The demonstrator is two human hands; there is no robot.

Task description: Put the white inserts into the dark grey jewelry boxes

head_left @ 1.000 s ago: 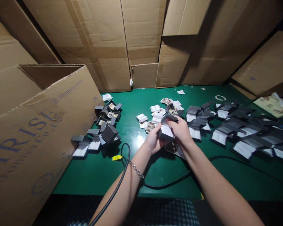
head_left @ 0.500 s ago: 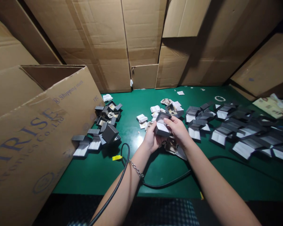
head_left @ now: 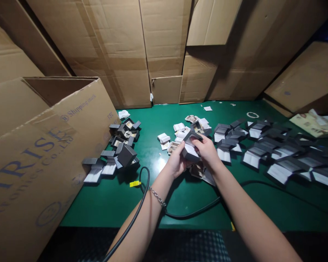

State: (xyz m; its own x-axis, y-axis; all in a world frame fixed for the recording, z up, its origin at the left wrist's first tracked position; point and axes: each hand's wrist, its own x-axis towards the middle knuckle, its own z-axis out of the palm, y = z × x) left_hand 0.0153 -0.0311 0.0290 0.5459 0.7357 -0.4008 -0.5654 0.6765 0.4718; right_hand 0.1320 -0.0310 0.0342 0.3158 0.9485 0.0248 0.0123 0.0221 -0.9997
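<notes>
We held one small dark grey hinged box [head_left: 190, 152] just above the green table [head_left: 112, 202], both hands closed on it from either side: our left hand [head_left: 176, 162] gripped it at its eight o'clock, and our right hand [head_left: 208, 152] at its three o'clock, thumb on the half-raised lid. One chain bracelet [head_left: 157, 197] sat on the left wrist. One black cable [head_left: 148, 180] looped under that forearm, with one yellow tag [head_left: 135, 183] beside it. At nine o'clock of the hands lay a cluster of grey boxes [head_left: 120, 153], roughly a dozen, tumbled against one large open carton [head_left: 43, 153] printed in blue. From one to three o'clock spread a far larger lot of open grey boxes [head_left: 276, 153], too overlapped for us to count. At twelve o'clock sat a small heap of white inserts [head_left: 177, 133], and farther back one white ring [head_left: 252, 115] and one white paper scrap [head_left: 207, 108].
</notes>
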